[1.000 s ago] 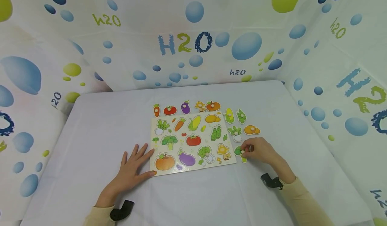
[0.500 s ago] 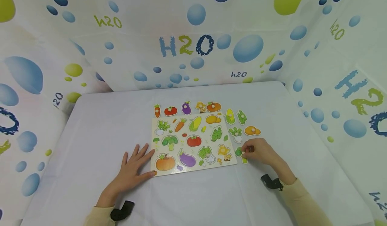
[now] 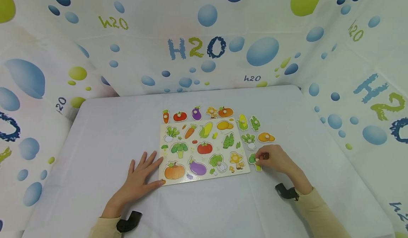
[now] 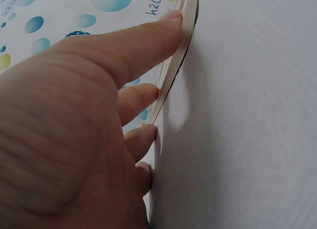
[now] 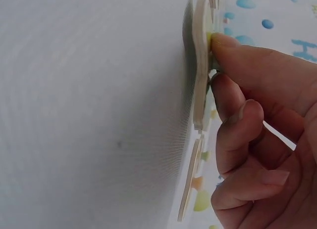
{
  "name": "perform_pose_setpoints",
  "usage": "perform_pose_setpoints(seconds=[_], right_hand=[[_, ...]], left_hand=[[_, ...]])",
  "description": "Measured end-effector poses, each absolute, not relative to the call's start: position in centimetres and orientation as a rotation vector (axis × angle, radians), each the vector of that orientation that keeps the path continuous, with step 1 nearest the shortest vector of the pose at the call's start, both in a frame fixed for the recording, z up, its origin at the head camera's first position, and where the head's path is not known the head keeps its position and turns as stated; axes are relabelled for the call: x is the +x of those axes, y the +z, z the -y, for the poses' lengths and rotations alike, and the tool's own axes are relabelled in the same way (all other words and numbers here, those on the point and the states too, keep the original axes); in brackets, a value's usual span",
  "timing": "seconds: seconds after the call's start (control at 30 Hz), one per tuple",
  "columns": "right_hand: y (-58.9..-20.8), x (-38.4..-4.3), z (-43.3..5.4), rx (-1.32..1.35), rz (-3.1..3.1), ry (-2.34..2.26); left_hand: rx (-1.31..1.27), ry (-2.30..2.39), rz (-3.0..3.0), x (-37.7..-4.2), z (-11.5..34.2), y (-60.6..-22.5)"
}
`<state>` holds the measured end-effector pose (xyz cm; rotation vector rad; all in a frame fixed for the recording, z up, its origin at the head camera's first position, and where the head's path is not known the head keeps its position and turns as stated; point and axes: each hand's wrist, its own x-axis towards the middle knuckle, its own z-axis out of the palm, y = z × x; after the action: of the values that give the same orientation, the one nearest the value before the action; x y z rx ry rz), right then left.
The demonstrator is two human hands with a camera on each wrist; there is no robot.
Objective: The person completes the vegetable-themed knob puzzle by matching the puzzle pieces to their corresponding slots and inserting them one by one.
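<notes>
My right hand (image 3: 275,158) pinches the knob of a broccoli puzzle piece (image 3: 251,158) between thumb and forefinger, just off the right side of a vegetable puzzle board (image 3: 214,126). In the right wrist view the piece's pale wooden edge (image 5: 200,66) stands close over the cloth, casting a shadow. The other fingers are curled beneath the thumb. My left hand (image 3: 140,177) lies spread at the board's left side, its thumb on the lower left corner. Seen from the left wrist, the fingertips (image 4: 151,93) rest along the board's edge (image 4: 184,46).
Along the board's top lie carrot (image 3: 165,117), tomato (image 3: 180,117), eggplant (image 3: 196,114), mushroom (image 3: 211,112) and pumpkin (image 3: 225,112) pieces. On the right are corn (image 3: 242,123), asparagus (image 3: 255,123), turnip (image 3: 251,146) and potato (image 3: 264,137) pieces. White cloth (image 3: 204,209) covers the table.
My right hand and the broccoli piece have shifted very slightly upward in the head view over the last half second. The left hand and board hold their place.
</notes>
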<state>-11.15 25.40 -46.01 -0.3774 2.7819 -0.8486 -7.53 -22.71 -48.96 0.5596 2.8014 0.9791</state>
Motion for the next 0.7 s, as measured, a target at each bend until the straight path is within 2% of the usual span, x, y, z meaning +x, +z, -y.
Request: perform_pose_setpoints(seconds=[0.43, 0.7], right_hand=[[-43.6, -12.3, -24.9, -0.505, -2.839, -0.960], [-41.8, -14.9, -21.6, -0.556, -2.794, -0.970]], left_hand=[[0.557, 0.952, -2.810, -7.6, 23.0, -49.4], [0.566, 0.976, -2.802, -7.5, 22.9, -49.1]])
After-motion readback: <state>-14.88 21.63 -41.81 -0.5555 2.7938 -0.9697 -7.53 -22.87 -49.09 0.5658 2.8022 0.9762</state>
